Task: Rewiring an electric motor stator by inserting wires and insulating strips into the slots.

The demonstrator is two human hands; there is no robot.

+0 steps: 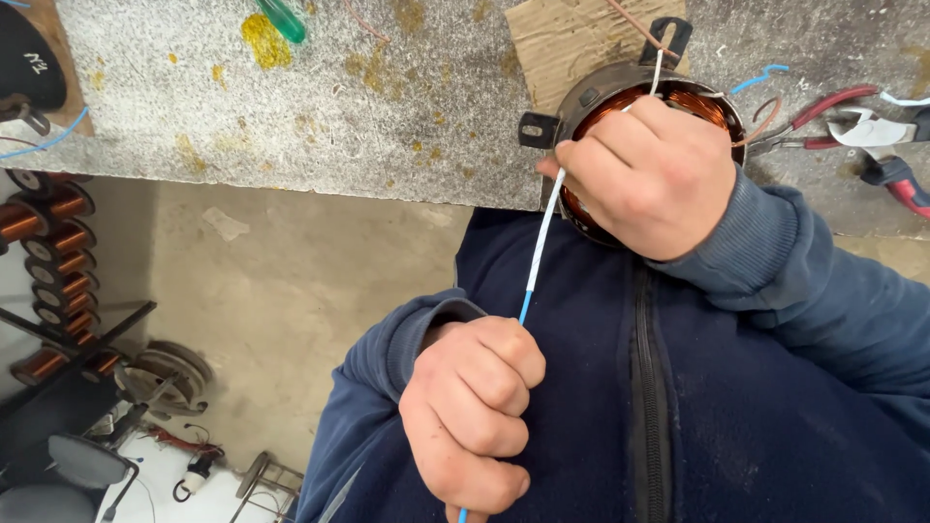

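1. The wire (539,242), white along most of its length and blue lower down, runs taut from the motor stator (639,107) at the front edge of the workbench (339,116) down past that edge to the lower fist.
2. The stator, a round metal housing with copper windings inside, sits at the bench's front edge, partly on a piece of cardboard (562,39).
3. The right hand (647,174) rests over the stator's opening, fingers curled tight and pinching the wire where it leaves the windings.
4. The left hand (470,416) is below the bench edge, closed in a full fist around the blue part of the wire, whose end shows under the fist.
5. The step in hand looks like drawing the wire tight through the windings; the next move seems to call for a steady pull with the left hand while the right keeps the wire seated.
6. Red-handled pliers (823,116) lie near the bench's right edge, just beside the stator.
7. A green screwdriver handle (281,17) lies toward the back edge.
8. Copper wire spools (48,252) stand on the floor at left, well apart.
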